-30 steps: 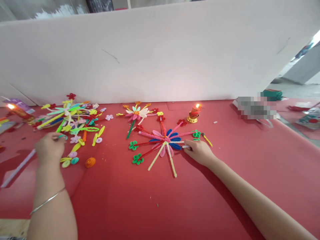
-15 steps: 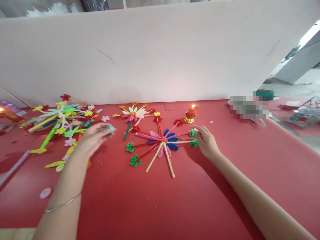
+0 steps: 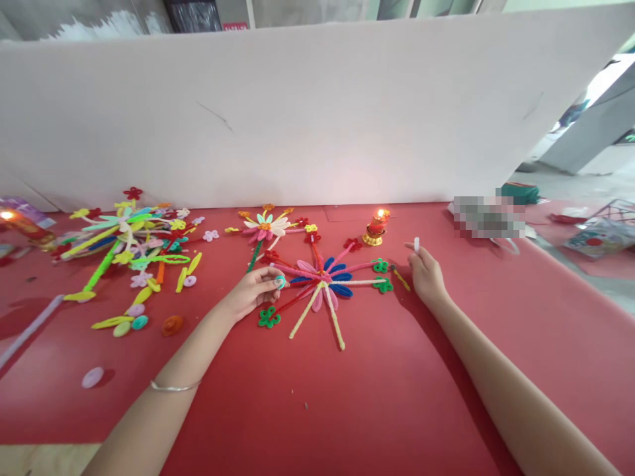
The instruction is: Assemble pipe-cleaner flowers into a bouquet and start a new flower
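A pipe-cleaner flower (image 3: 341,289) with pink and blue petals lies flat on the red table. Its stems radiate outward, several tipped with small green or red blossoms. My left hand (image 3: 251,294), closed, pinches a small turquoise coil (image 3: 280,282) with a whitish middle, over the flower's left stems. At the flower's right, my right hand (image 3: 427,272) is closed on a short whitish stick (image 3: 417,244) that points up; it looks like a glue stick, apart from the flower. Between that hand and the green blossoms lies a thin yellow stick (image 3: 401,277) with a dark end.
A lit red candle (image 3: 378,225) in a gold holder burns behind the flower; another lit candle (image 3: 24,228) is at far left. A smaller flower (image 3: 265,228) and a pile of colourful pipe-cleaner pieces (image 3: 124,238) lie left. A white board (image 3: 317,119) stands along the back.
My left hand has moved right with the turquoise coil, from beside the pile to the flower's left stems. My right hand has shifted right, off the green blossoms; the yellow stick now shows.
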Demonstrator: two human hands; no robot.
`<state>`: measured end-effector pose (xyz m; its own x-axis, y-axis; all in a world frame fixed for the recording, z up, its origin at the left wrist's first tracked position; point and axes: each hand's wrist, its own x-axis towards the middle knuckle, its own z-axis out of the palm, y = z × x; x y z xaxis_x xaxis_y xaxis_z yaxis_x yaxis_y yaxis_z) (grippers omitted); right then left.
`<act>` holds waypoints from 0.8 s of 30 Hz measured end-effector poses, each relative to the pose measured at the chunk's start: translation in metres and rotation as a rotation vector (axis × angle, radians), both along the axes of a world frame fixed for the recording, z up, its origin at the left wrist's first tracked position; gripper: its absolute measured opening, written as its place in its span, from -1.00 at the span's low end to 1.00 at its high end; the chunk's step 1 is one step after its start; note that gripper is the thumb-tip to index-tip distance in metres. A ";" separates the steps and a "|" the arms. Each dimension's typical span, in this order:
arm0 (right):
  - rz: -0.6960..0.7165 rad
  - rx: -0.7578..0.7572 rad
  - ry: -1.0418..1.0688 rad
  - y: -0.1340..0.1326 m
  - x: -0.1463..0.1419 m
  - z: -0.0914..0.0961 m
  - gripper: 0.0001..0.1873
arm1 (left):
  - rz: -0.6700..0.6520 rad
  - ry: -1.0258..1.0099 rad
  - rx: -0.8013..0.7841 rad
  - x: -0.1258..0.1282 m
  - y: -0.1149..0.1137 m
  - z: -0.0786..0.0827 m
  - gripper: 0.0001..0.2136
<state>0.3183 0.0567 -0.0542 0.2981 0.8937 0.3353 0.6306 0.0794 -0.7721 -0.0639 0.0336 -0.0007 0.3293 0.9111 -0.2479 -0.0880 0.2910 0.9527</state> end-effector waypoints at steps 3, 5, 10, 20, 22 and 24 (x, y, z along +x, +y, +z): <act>-0.021 -0.016 0.155 -0.001 -0.005 0.005 -0.56 | -0.024 -0.032 -0.009 -0.001 0.002 -0.003 -0.77; -0.010 -0.005 0.262 -0.003 -0.008 0.009 -0.54 | -0.038 -0.075 -0.009 -0.002 0.003 -0.003 -0.78; -0.040 0.047 0.454 -0.004 -0.008 0.011 -0.60 | -0.102 -0.192 -0.028 -0.011 0.002 0.000 -0.75; -0.089 0.168 0.707 0.003 -0.003 0.005 -0.52 | 0.142 -0.443 0.041 -0.046 0.018 0.000 -0.73; -0.104 0.175 0.716 0.004 -0.002 0.006 -0.53 | 0.143 -0.385 0.034 -0.046 0.019 0.002 -0.72; -0.073 0.156 0.718 0.006 -0.001 0.008 -0.56 | 0.096 -0.337 0.047 -0.041 0.016 0.004 -0.72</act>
<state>0.3169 0.0625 -0.0466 0.5488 0.8211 0.1570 -0.0174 0.1991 -0.9798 -0.1044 0.0498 0.0034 0.2975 0.9497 -0.0973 -0.4242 0.2228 0.8777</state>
